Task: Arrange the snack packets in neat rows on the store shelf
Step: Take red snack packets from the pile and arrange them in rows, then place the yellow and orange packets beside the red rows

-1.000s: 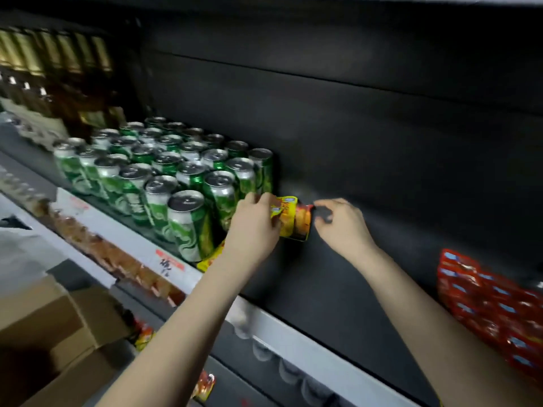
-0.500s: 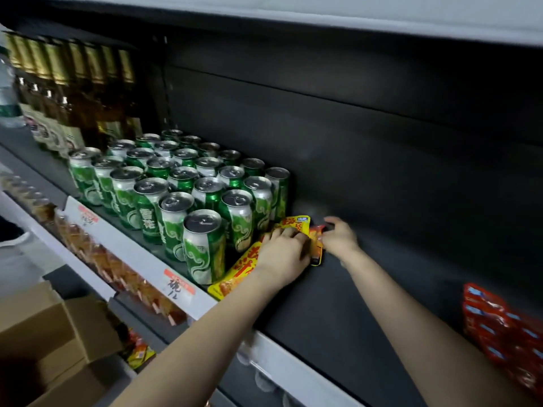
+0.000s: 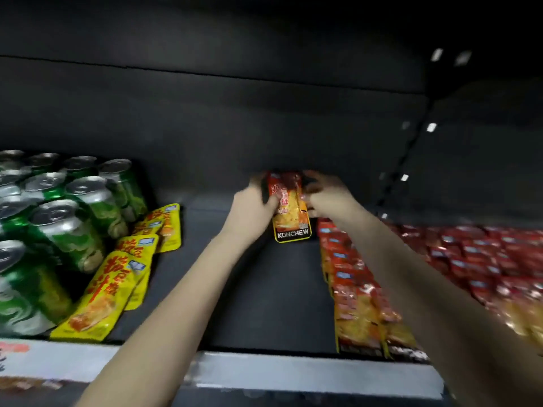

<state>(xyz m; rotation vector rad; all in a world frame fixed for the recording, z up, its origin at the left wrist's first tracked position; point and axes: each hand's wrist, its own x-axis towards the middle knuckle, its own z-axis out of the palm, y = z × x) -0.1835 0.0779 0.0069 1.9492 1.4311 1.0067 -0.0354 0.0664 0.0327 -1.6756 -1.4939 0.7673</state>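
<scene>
An orange-red snack packet point(image 3: 289, 207) with a black "KONCHEW" band stands near the back of the dark shelf point(image 3: 235, 289). My left hand point(image 3: 252, 207) grips its left side and my right hand point(image 3: 326, 198) grips its right side. A row of yellow snack packets point(image 3: 117, 274) lies overlapping along the left, beside the green cans. A row of orange-red packets point(image 3: 355, 289) runs front to back on the right, partly hidden by my right arm.
Green drink cans point(image 3: 55, 230) crowd the left end of the shelf. Many red packets point(image 3: 482, 257) fill the right end. The shelf's pale front rail point(image 3: 308, 371) runs along the bottom, with a price label point(image 3: 17, 351) at the left.
The view has swung right and closer. Both hands have left the yellow packets by the cans and moved to the shelf's middle, where they now hold an orange-red packet.
</scene>
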